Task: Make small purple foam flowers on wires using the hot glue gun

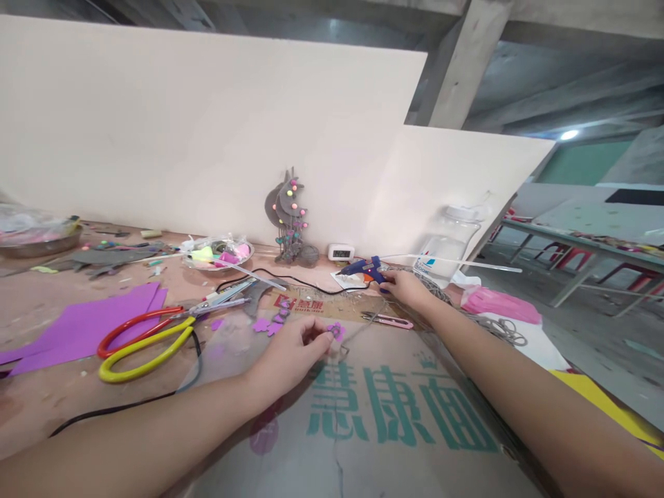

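Jutting left from right hand [404, 286], glue gun [367, 268]

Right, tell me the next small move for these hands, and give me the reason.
Probably bring the blue plastic glue gun toward the small purple cut-out with a grey coil on it. The right hand grips the gun, the left hand holds the cut-out at its edge, and the two things are apart.
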Available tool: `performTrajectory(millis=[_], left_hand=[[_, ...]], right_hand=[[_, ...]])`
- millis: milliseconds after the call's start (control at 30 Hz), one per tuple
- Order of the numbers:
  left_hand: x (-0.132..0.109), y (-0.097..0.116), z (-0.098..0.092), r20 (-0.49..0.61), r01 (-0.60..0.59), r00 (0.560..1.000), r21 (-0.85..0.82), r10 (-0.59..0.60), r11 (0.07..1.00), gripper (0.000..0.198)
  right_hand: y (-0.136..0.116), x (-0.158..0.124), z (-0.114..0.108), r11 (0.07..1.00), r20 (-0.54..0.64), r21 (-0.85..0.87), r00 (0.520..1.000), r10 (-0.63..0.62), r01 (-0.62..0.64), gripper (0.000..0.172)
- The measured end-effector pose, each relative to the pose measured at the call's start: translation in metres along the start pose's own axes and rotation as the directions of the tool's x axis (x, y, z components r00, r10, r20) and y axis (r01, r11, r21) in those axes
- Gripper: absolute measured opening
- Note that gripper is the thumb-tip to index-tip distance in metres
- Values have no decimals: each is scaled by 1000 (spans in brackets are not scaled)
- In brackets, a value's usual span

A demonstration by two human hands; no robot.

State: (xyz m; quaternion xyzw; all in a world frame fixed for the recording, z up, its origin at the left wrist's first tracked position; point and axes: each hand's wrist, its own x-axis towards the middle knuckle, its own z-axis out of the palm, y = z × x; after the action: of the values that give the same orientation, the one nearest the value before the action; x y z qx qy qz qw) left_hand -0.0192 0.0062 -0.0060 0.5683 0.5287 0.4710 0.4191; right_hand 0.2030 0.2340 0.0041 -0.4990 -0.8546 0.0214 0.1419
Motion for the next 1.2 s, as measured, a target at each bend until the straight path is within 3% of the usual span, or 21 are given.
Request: performTrajectory(millis=[167, 333, 400, 500, 600, 767, 900, 1033, 1200], left_hand=[[3, -4, 0, -12, -2, 1000, -39, 2, 999, 15], [5, -9, -1, -42, 33, 998, -148, -40, 988, 16], [5, -8, -1, -45, 54, 997, -175, -62, 983, 18], [4, -6, -2, -48, 40, 998, -169, -48, 985, 19], [3, -4, -3, -61, 18, 998, -161, -28, 987, 19], [1, -2, -3, -62, 20, 998, -102, -27, 995, 18], [1, -3, -3, -42, -4, 999, -61, 1, 998, 17], [1, -7, -3, -27, -26, 999, -22, 26, 999, 14], [-1, -5, -3, 2, -64, 998, 96, 64, 993, 20]], right_hand=[[-10, -15, -12, 997, -14, -80, 1000, 23, -24, 32], [-35, -57, -28, 992, -20, -126, 1000, -13, 10, 34], [-52, -77, -31, 987, -11, -62, 989, -150, 149, 30], [-79, -103, -31, 921, -13, 63, 923, -383, 383, 25], [-98, -118, -23, 882, -28, 132, 892, -452, 451, 29], [-100, -122, 1, 884, -59, 227, 911, -407, 409, 36], [-98, -120, 9, 825, -66, 296, 871, -486, 482, 34], [-105, -120, 8, 778, -44, 349, 839, -543, 522, 18], [-109, -125, 7, 825, -72, 361, 895, -440, 435, 11]])
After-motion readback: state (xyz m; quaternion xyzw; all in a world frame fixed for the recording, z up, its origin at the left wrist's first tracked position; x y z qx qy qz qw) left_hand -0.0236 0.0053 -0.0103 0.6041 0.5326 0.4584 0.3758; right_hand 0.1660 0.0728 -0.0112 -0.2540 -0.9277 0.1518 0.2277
